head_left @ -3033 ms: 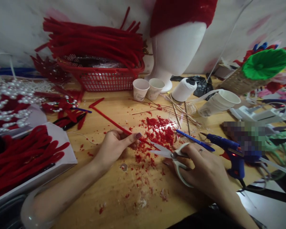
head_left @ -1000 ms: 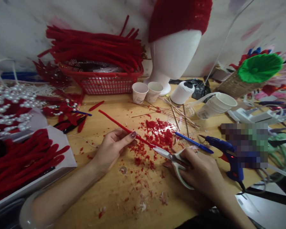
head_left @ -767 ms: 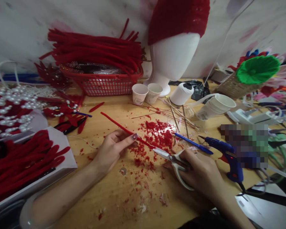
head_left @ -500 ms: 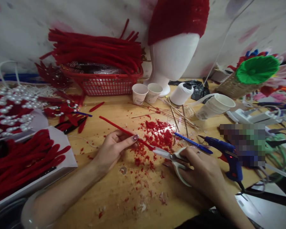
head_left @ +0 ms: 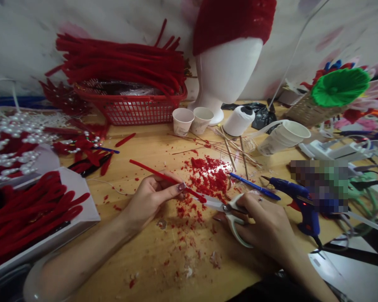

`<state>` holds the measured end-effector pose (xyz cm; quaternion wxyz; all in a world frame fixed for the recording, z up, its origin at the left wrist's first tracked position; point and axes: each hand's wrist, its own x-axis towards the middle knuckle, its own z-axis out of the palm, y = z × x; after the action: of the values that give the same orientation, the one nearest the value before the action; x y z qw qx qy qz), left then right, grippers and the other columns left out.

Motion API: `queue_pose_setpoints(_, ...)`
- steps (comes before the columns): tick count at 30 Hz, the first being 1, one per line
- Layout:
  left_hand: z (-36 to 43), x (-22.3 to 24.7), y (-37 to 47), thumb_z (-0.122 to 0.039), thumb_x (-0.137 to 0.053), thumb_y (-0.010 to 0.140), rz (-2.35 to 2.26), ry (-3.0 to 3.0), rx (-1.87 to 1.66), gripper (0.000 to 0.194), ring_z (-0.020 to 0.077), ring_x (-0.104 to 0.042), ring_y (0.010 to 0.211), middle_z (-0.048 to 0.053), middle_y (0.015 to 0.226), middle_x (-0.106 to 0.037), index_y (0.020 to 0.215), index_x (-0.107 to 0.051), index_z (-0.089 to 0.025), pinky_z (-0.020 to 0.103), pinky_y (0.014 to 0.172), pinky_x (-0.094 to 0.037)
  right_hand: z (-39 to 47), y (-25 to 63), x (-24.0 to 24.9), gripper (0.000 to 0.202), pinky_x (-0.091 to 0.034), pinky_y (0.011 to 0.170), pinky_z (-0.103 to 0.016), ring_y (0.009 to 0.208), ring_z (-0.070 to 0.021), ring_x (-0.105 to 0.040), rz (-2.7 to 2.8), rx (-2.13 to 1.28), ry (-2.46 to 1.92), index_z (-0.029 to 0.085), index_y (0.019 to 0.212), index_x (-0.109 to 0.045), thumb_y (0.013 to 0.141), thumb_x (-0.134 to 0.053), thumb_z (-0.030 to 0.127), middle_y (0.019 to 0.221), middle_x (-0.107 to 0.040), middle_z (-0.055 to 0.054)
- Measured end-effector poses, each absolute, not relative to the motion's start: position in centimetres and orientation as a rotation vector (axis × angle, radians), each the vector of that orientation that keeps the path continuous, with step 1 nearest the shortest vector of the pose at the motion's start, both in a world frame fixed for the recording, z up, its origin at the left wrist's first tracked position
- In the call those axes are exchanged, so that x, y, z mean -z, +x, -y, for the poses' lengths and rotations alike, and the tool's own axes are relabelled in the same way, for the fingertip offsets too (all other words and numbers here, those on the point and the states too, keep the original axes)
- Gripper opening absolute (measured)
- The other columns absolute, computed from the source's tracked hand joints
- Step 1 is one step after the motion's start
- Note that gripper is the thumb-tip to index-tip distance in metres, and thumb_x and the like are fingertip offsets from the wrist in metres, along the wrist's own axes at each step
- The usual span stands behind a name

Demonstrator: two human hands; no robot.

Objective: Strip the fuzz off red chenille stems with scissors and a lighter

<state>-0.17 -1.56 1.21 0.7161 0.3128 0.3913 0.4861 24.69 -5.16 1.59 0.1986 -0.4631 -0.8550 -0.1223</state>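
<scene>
Between the thumb and fingers of my left hand (head_left: 156, 199) is a thin red fuzzy pipe cleaner (head_left: 145, 167), slanting down to the right. My right hand (head_left: 261, 222) grips the pale handles of a pair of scissors (head_left: 216, 204). The blades reach the pipe cleaner's right end; whether they touch it or lie just behind it, I cannot tell. Red fluff clippings (head_left: 209, 174) are scattered on the wooden table (head_left: 164, 260) behind and below the blades. A blue pen (head_left: 255, 186) lies just beyond my right hand.
A blue glue gun (head_left: 305, 205) with a lit red light lies to the right. At the back are a red basket (head_left: 138, 111) of pipe cleaners, paper cups (head_left: 183, 121), a thread cone (head_left: 239, 121) and a white mannequin head (head_left: 228, 69). A white box (head_left: 88, 201) sits left.
The scissor blades have shifted slightly at the pipe cleaner's right end and look closer together. The pipe cleaner stays in my left hand. The whole view has moved a little.
</scene>
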Motion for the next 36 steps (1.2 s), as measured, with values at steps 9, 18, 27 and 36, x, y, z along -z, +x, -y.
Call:
queue_pose_setpoints(9,1.5,-1.0,-0.2,-0.021,-0.084,0.059,-0.869,0.712,-1.066,0.014,0.008,-0.061,0.057,-0.001,0.063,-0.069,0.066,-0.072,-0.015,0.017,0.058,-0.051,5.2,24.6,-1.8,0.028,-0.028,0.046,-0.023,0.041,-0.0089,-0.045,2.384,0.307,-1.286,0.021,0.063,-0.045,0.084,-0.055,0.036,0.049,-0.049,0.003)
queue_pose_setpoints(18,1.5,-1.0,-0.3,-0.019,-0.082,0.06,-0.929,0.726,-1.074,0.013,0.0091,-0.061,0.058,-0.001,0.063,-0.068,0.067,-0.072,-0.015,0.02,0.06,-0.05,5.2,24.8,-1.7,0.029,-0.027,0.044,-0.023,0.04,-0.0088,-0.041,2.382,0.262,-1.291,0.021,0.061,-0.044,0.084,-0.055,0.036,0.048,-0.046,0.004)
queue_pose_setpoints(27,1.0,-1.2,-0.2,-0.023,-0.084,0.056,-1.011,0.657,-1.124,0.021,0.0101,-0.061,0.058,0.001,0.064,-0.069,0.066,-0.069,-0.013,0.021,0.057,-0.049,5.2,25.7,-2.3,0.018,-0.034,0.052,-0.025,0.055,-0.0149,-0.055,2.319,0.353,-1.389,0.02,0.078,-0.05,0.076,-0.061,0.034,0.062,-0.058,0.0)
queue_pose_setpoints(36,1.3,-1.2,0.0,-0.022,-0.083,0.06,-0.961,0.663,-1.131,0.02,0.0083,-0.061,0.057,-0.001,0.064,-0.068,0.065,-0.066,-0.013,0.02,0.06,-0.05,5.7,25.4,-1.7,0.012,-0.032,0.051,-0.025,0.058,-0.016,-0.055,2.417,0.332,-1.397,0.021,0.078,-0.048,0.075,-0.058,0.027,0.067,-0.06,-0.002)
